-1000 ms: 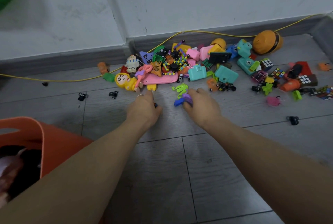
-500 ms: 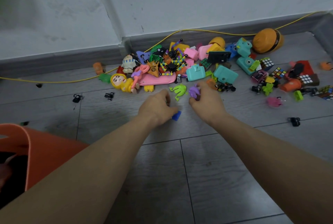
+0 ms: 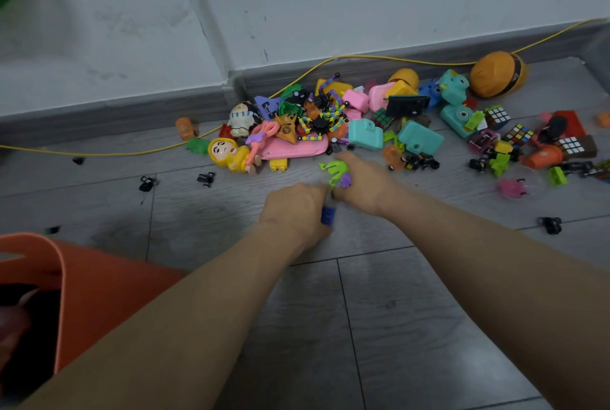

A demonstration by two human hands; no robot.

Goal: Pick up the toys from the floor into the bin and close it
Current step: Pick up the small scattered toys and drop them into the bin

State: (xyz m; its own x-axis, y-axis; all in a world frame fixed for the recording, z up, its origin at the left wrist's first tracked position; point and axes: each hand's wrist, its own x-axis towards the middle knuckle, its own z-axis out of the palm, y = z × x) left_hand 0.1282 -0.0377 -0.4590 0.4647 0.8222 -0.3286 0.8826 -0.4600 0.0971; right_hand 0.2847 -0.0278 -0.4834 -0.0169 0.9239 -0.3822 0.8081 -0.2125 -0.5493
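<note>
Two bare forearms reach over a grey plank floor [image 3: 412,327] toward a heap of small plastic toys [image 3: 330,119] piled against the skirting board. The left hand [image 3: 293,208] is curled over a blue building brick [image 3: 328,215] that pokes out at its fingertips. Touching it on the right, the right hand [image 3: 363,183] closes on a green frog figure [image 3: 335,170] and a purple toy [image 3: 345,181] at its thumb side, index finger stretched toward the pile. Just beyond the hands lie a yellow doll [image 3: 227,155], a pink case [image 3: 293,149] and two teal toy cameras [image 3: 365,134]; Rubik's cubes [image 3: 496,116] and an orange ball [image 3: 496,74] sit well to the right. The orange bin [image 3: 99,287] stands open at lower left, beside the left forearm and well apart from the heap. A yellow cable [image 3: 109,154] runs along the wall.
</note>
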